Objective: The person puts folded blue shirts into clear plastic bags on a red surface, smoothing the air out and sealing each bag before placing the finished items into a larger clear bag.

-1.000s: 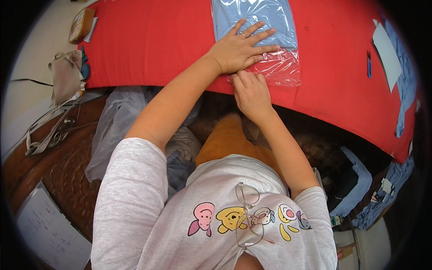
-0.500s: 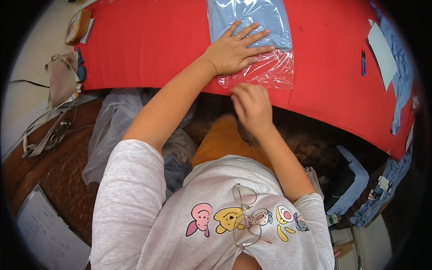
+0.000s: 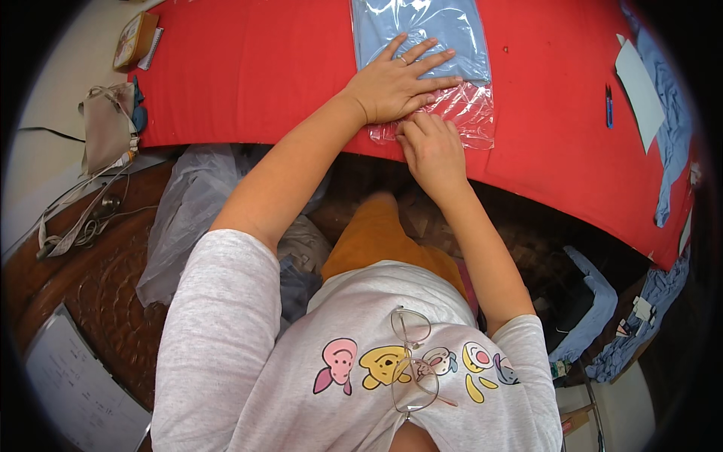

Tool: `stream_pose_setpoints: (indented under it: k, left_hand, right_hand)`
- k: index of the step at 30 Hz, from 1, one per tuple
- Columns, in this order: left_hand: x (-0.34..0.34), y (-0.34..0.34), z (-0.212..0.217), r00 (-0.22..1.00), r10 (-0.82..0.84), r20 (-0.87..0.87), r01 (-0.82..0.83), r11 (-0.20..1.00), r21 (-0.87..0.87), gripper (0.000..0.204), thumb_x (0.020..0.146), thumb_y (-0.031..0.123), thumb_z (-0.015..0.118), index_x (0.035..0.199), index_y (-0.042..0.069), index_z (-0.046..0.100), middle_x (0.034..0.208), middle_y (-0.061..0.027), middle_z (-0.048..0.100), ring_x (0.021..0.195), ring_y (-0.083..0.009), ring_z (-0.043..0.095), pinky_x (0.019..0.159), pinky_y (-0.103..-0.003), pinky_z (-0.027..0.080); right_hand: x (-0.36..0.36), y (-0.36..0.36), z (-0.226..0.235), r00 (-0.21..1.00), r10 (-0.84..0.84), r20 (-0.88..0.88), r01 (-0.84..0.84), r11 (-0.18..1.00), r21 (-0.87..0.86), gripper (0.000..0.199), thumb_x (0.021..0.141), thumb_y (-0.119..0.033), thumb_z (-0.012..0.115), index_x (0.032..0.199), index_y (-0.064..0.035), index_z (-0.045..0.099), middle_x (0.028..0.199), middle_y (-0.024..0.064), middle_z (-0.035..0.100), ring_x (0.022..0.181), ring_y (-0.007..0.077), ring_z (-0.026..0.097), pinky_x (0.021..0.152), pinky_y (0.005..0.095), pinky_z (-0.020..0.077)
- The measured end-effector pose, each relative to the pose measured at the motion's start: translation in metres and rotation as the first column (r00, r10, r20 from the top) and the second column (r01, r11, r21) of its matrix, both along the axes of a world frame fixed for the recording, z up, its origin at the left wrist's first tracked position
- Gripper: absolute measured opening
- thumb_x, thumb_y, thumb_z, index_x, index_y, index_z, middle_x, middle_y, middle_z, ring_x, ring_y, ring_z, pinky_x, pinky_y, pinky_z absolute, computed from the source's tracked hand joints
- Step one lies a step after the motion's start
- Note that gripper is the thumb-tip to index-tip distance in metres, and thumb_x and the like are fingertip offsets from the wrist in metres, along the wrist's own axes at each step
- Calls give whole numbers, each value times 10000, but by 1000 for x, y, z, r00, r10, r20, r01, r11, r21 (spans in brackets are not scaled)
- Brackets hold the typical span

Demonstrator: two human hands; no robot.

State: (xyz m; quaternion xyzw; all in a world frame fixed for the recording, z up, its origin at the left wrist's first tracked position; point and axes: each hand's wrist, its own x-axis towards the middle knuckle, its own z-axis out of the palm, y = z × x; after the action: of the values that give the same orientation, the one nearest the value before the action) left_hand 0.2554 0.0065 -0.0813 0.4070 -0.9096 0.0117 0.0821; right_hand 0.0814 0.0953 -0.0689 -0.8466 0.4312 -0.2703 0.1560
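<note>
A clear plastic bag (image 3: 473, 120) lies on the red-covered table (image 3: 248, 75), with a folded light-blue cloth (image 3: 459, 26) inside it. My left hand (image 3: 395, 83) rests flat across the bag, fingers spread over the cloth's near end, a ring on one finger. Just nearer to me, my right hand (image 3: 433, 149) is closed at the bag's near flap, its fingers curled and pressed together on the plastic at the table's edge. The flap under those fingertips is partly hidden.
To the right lie blue thread snips (image 3: 608, 107), a pale card (image 3: 640, 94) and bunched blue cloth (image 3: 674, 113). A box (image 3: 135, 41) and a beige pouch (image 3: 108, 132) sit at the left. Below the table hangs a translucent plastic bag (image 3: 181, 218); glasses (image 3: 413, 361) hang on my shirt.
My right hand has moved forward and slightly right, from the table's edge onto the bag's near flap. My left hand stays flat on the bag.
</note>
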Motion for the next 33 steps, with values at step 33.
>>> stream_pose_setpoints:
  k: [33]
  left_hand:
    - [1, -2, 3, 1000, -5, 28, 5, 1000, 10, 528, 1106, 511, 451, 1631, 505, 405, 1792, 56, 249, 1651, -277, 218, 1349, -585, 129]
  right_hand:
    - [16, 93, 1, 981, 118, 153, -137, 983, 120, 192, 875, -25, 733, 1053, -55, 670, 930, 71, 665, 886, 268, 647, 808, 409, 464]
